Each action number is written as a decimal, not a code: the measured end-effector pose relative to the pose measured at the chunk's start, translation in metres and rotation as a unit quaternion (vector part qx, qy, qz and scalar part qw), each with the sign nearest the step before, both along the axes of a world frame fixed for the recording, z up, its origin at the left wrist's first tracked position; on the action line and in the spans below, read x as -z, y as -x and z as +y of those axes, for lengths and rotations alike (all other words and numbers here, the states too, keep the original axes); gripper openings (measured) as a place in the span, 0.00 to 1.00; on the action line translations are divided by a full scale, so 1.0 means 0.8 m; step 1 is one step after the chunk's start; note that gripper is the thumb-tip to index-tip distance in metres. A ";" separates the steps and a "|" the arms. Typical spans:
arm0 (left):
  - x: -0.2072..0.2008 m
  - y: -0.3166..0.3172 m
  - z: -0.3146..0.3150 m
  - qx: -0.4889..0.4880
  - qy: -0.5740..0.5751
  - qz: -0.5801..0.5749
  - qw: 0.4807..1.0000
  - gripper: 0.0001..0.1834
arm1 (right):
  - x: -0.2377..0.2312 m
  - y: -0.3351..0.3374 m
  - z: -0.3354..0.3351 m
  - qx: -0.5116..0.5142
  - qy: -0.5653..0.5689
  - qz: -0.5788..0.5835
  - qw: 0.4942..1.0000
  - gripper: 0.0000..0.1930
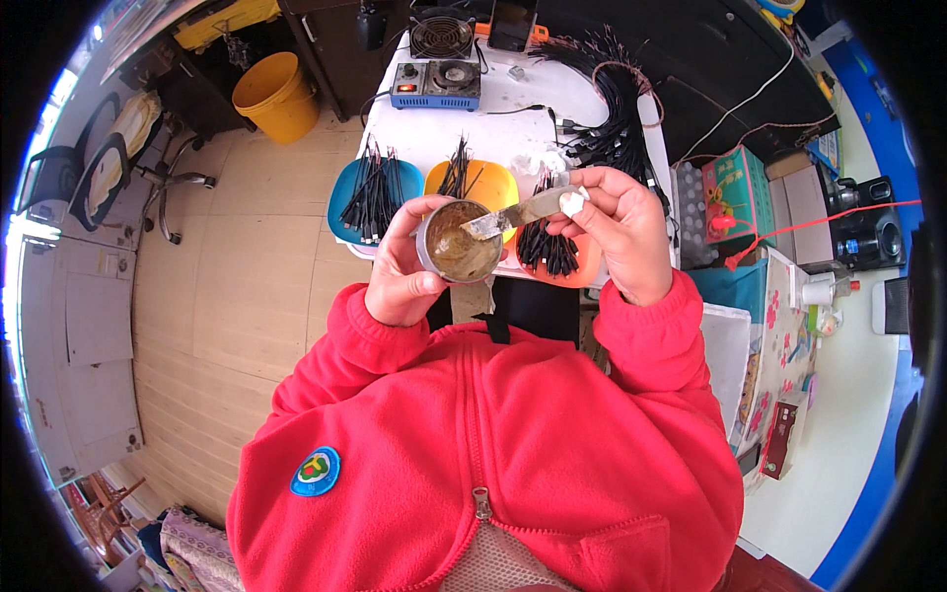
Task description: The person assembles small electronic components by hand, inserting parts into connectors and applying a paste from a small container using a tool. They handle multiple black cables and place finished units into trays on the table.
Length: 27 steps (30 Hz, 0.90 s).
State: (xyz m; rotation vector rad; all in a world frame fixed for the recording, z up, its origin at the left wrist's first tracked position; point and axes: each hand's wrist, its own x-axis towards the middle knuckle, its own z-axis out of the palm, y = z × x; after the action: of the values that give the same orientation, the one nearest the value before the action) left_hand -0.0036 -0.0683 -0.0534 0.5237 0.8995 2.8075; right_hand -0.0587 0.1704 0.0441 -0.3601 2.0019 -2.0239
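Observation:
My left hand grips a small round metal tin, tilted so its inside shows, smeared with brownish residue. In my right hand is a flat metal scraper blade, its tip reaching over the tin's rim to the inner wall. A small white wad sits between the right thumb and fingers, against the blade. Beyond and below the hands stand a blue bowl, a yellow bowl and an orange bowl, each holding short black cables; my hands partly cover the yellow and orange ones.
On the white table stand a blue box-shaped heating device with a lit red switch and a black fan. A large bundle of black cables lies at the far right. A yellow bucket and an office chair are to the left.

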 end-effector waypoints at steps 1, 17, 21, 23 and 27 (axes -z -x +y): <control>0.002 0.001 -0.001 -0.007 0.004 0.004 1.000 0.43 | -0.001 0.000 0.000 0.006 0.000 0.004 1.000 0.11; 0.007 0.003 -0.001 -0.033 0.027 0.008 0.999 0.42 | -0.008 0.000 0.005 0.024 -0.003 0.015 1.000 0.10; 0.005 0.001 -0.001 -0.031 0.023 0.000 0.999 0.42 | -0.009 -0.001 0.005 0.022 0.015 0.021 0.999 0.10; 0.006 0.000 -0.001 -0.034 0.031 0.001 0.999 0.42 | -0.006 0.000 0.005 0.028 -0.003 0.028 0.999 0.10; 0.007 0.000 -0.004 -0.041 0.049 0.020 0.998 0.41 | -0.001 0.005 0.009 0.027 0.001 0.023 0.999 0.10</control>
State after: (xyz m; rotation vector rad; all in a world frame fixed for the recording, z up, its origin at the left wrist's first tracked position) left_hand -0.0033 -0.0711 -0.0594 0.5438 1.0829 2.8162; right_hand -0.0630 0.1776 0.0446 -0.3599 2.0586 -2.0671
